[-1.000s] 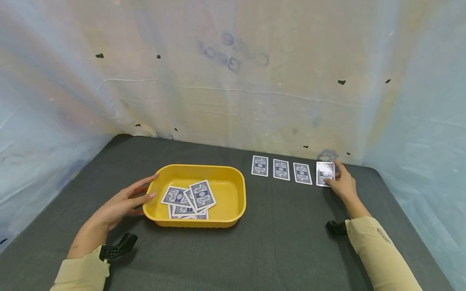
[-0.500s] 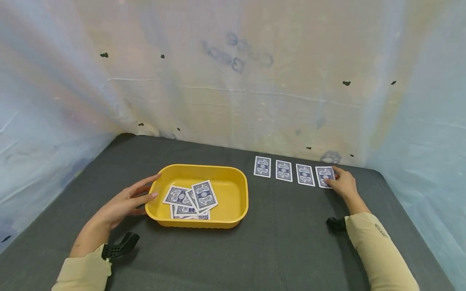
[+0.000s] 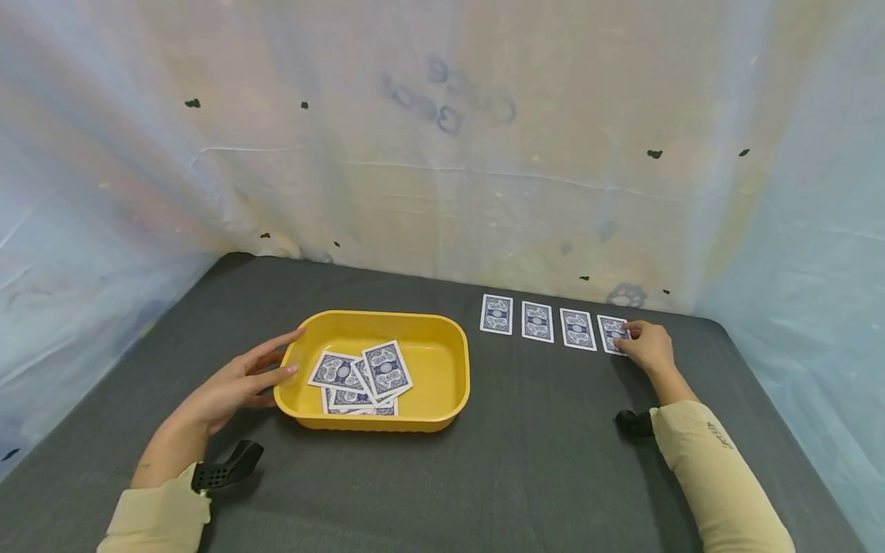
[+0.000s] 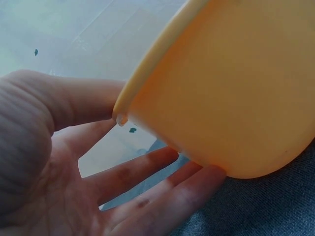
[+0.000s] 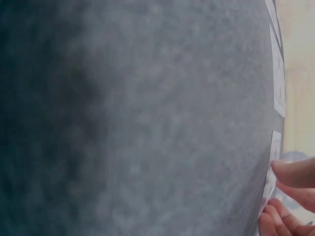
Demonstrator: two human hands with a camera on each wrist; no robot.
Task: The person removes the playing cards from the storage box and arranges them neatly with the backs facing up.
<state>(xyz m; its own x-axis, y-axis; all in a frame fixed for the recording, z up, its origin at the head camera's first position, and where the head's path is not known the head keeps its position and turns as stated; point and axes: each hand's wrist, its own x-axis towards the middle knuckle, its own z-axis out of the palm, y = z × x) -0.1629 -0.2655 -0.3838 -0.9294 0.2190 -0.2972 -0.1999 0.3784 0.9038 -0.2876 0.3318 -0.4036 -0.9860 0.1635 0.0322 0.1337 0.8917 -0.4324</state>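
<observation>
The left hand [image 3: 224,384] rests its fairly straight fingers and thumb against the left end of a yellow tray [image 3: 442,369]. In the left wrist view, the thumb touches the rim of the tray [image 4: 221,88] and fingertips touch lower on its wall. At the right end of a row, the right hand [image 3: 651,347] pinches the right side of a face-down playing card [image 3: 611,332] lying on the table. Its thumb is over the near part of the card. In the right wrist view, the bent fingers of the right hand [image 5: 290,196] meet the card's edge.
To the left of that card lie three more face-down cards: one [image 3: 578,329], another [image 3: 537,321], and a third [image 3: 496,314]. Several overlapping cards [image 3: 387,369] lie in the tray. The dark grey table [image 3: 484,476] meets translucent plastic sheeting [image 3: 415,192] behind.
The right hand's card has come down onto the table and lines up with the row. The fingers have slid slightly nearer along its right edge. The left hand stays at the tray.
</observation>
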